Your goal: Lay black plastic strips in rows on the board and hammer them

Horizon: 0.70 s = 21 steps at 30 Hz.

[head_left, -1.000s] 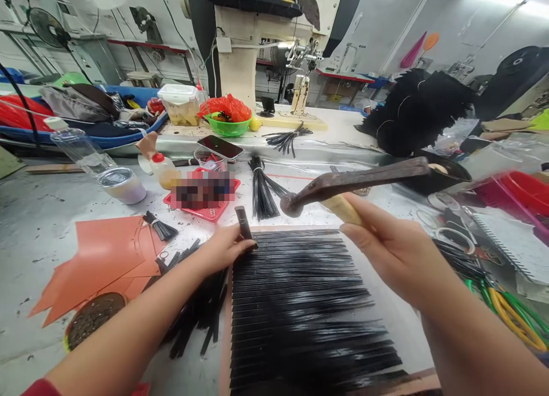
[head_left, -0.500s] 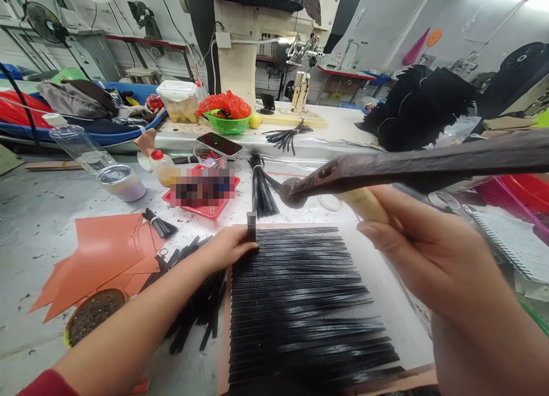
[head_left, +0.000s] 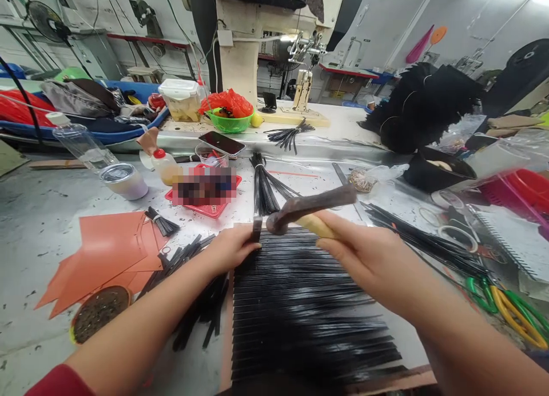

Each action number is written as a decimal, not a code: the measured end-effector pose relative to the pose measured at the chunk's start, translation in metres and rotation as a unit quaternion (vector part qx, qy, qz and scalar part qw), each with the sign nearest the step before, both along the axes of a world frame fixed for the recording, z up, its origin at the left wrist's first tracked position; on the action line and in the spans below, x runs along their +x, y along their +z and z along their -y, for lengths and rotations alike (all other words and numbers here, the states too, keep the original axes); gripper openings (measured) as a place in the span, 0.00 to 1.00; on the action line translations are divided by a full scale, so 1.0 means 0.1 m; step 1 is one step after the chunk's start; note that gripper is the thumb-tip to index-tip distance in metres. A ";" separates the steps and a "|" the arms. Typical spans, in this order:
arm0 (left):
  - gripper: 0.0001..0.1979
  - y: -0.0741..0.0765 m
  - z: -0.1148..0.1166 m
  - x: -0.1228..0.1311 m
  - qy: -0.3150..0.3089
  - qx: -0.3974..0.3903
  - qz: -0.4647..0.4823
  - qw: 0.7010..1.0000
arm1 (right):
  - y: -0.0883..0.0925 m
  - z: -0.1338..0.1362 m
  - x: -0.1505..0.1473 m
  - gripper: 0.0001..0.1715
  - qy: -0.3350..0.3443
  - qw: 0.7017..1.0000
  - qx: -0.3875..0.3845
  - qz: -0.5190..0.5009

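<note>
My right hand (head_left: 360, 253) is closed round the pale wooden handle of a hammer (head_left: 317, 207) with a dark metal head. The hammer's rounded face is just right of a short dark metal punch (head_left: 257, 227), close to its top; I cannot tell whether they touch. Upright at the far left corner of the strips, the punch is pinched in my left hand (head_left: 234, 247). Under both hands, black strips (head_left: 300, 287) lie side by side in a dense row on a pale board (head_left: 226, 350). Their left ends line up; the right ends are loose.
Left of the board lie loose black strips (head_left: 193, 310), orange sheets (head_left: 111, 242) and a round dish of dark material (head_left: 100, 313). Bundled strips (head_left: 263, 184) and a red tray (head_left: 210, 210) sit beyond. Scissors (head_left: 510, 310) with green and yellow handles lie right. A sewing machine (head_left: 238, 59) stands behind.
The hammer has swung away from the camera, down and left, to the punch. My right hand moved with it. My left hand keeps its hold on the punch.
</note>
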State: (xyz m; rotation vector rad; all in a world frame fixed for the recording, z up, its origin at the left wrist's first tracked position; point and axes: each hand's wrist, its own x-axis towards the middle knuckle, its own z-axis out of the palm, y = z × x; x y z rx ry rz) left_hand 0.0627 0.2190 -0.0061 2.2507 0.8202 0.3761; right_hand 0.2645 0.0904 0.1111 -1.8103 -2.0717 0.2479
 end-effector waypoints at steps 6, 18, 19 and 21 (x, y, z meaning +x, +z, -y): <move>0.13 0.02 0.00 -0.05 0.027 -0.045 0.004 0.999 | 0.03 0.15 0.22 0.21 -0.048 0.996 0.059 -0.044; 0.12 0.07 0.02 -0.01 -0.024 -0.017 -0.006 1.000 | 0.21 0.21 0.15 0.15 -0.034 0.994 0.099 -0.036; 0.12 0.07 0.02 -0.01 -0.025 -0.014 -0.006 1.000 | 0.23 0.23 0.16 0.15 -0.034 0.992 0.113 -0.047; 0.12 0.07 0.03 -0.01 -0.029 -0.007 -0.007 1.000 | 0.26 0.26 0.21 0.17 -0.050 0.984 0.159 -0.071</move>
